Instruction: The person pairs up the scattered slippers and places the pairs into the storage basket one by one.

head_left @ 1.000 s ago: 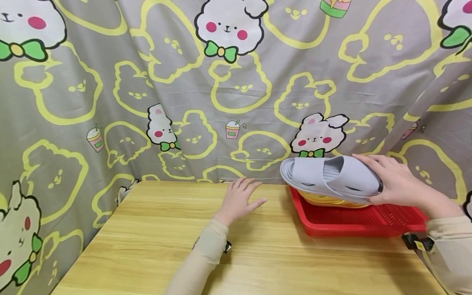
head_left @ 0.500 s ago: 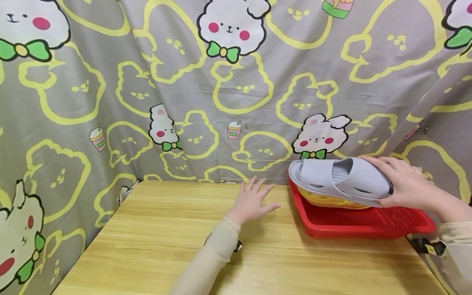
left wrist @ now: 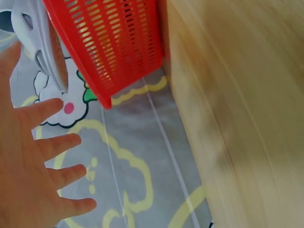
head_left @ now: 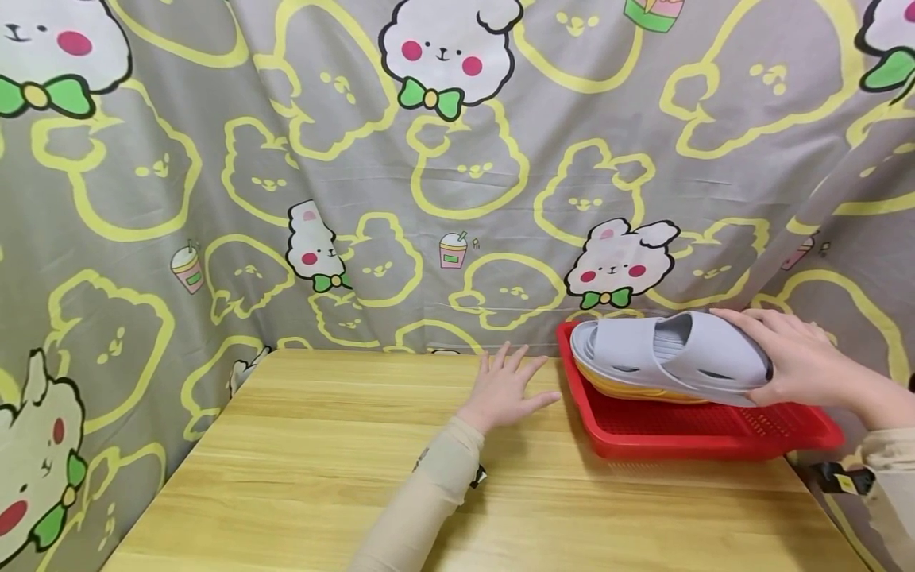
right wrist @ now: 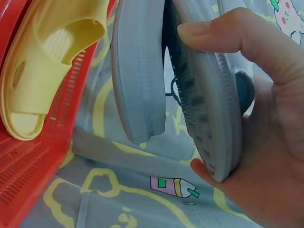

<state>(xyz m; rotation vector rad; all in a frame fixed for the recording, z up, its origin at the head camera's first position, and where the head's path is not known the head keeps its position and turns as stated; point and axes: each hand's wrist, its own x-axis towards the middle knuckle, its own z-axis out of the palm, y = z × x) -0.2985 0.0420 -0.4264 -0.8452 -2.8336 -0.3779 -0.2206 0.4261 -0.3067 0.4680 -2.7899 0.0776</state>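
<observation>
My right hand (head_left: 808, 361) grips a light grey slipper (head_left: 629, 349) by its heel, above the left part of a red plastic basket (head_left: 679, 446). In the right wrist view the thumb presses on this slipper's dark sole, and a second grey slipper (right wrist: 137, 71) hangs alongside; how that one is held cannot be seen. A yellow slipper (right wrist: 47, 71) lies in the basket, mostly hidden by the grey pair in the head view. My left hand (head_left: 507, 389) hovers over the table to the left of the basket, fingers spread, holding nothing.
The basket sits at the right back of the wooden table (head_left: 300, 461), partly reaching the right edge. Behind and beside the table hangs a grey curtain (head_left: 486, 191) printed with cartoon animals. A dark strap-like item (head_left: 843, 478) shows below the right wrist.
My right hand has carried the grey slippers to the right and down, closer over the basket and the yellow slipper. The left hand has drifted right toward the basket, fingers spreading wider.
</observation>
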